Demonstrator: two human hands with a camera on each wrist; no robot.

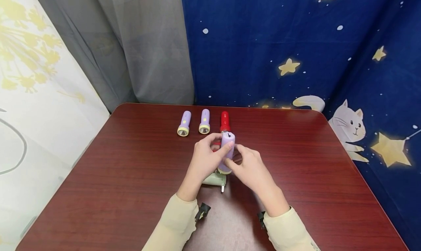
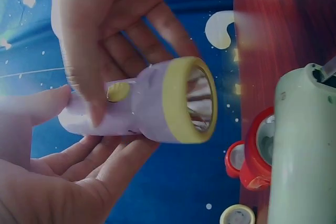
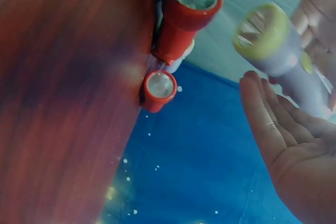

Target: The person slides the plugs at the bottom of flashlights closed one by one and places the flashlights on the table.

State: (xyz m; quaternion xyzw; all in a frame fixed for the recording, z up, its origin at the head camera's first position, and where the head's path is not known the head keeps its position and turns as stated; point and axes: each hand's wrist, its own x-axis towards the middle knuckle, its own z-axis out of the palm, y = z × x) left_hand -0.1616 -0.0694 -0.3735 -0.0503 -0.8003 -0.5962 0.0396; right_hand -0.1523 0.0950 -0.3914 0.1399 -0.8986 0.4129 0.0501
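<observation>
My left hand (image 1: 204, 156) grips a purple flashlight (image 1: 227, 148) with a yellow rim above the middle of the table. Its thumb lies beside the yellow switch (image 2: 118, 92) and its fingers curl behind the body. My right hand (image 1: 250, 167) is open, with straight fingers touching the flashlight's lower end. The left wrist view shows the lens (image 2: 199, 100) facing the camera, my left hand (image 2: 105, 24) above the flashlight and my right palm (image 2: 63, 182) below. The right wrist view shows my right hand (image 3: 283, 140) spread beside the flashlight (image 3: 278, 51).
A pale green flashlight (image 1: 215, 179) lies on the dark red table (image 1: 131, 178) under my hands. Behind them lies a red flashlight (image 1: 224, 121), with a small red ring-shaped part (image 3: 160, 87) near it. Two more purple flashlights (image 1: 184, 123) (image 1: 204, 121) lie at the back.
</observation>
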